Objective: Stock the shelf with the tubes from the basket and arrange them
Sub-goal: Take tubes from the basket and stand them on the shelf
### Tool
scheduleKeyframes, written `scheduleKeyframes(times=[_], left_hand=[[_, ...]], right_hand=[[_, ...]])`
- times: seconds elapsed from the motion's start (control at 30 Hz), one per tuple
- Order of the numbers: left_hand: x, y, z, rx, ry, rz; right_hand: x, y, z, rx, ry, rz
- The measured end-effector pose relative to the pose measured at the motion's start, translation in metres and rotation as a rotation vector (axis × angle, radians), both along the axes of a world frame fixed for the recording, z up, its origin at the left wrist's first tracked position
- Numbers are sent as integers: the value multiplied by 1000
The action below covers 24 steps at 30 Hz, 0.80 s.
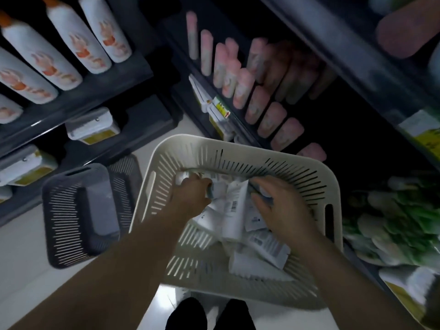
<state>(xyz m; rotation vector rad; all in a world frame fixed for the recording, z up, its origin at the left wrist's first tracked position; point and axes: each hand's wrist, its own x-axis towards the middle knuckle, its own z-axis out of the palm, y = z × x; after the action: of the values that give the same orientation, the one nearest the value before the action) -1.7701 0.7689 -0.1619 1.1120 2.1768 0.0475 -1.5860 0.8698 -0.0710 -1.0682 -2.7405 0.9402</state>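
A cream slotted basket (238, 151) sits on the floor in front of me, with several white tubes (232, 210) piled inside. Both hands are down in it. My left hand (190, 198) is curled around a tube near the basket's far wall. At the right of the pile, my right hand (283, 206) closes on another tube. The dark shelf (240, 125) to the upper right carries a row of pink tubes (245, 91), blurred by motion.
A dark grey slotted basket (78, 210) lies on the floor to the left. White bottles with orange caps (78, 41) fill the left shelf. Green and white packs (392, 222) sit low on the right. Price tag holders (219, 110) hang from the shelf edges. My shoes (209, 315) are below.
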Motion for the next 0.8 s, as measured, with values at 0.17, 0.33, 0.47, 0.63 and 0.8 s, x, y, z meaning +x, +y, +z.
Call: scheduleKeyframes(times=[0.17,0.33,0.47,0.63,0.8], left_hand=[[-3,3,-16,51,29,-9],[-6,-5,0,107,-26,-21],[-10,-16,43,240,-161,177],[-17,-41,133,287,-36,209],[-25,-73,195,411,-6,376]], right_hand=[[-3,10,-17,-41,6,30],[-14,16,-16,-41,-56,71],[-26,16,-6,-57,-20,83],[-46,11,1,-72,-49,129],[-76,-3,-13,-146,-113,199]])
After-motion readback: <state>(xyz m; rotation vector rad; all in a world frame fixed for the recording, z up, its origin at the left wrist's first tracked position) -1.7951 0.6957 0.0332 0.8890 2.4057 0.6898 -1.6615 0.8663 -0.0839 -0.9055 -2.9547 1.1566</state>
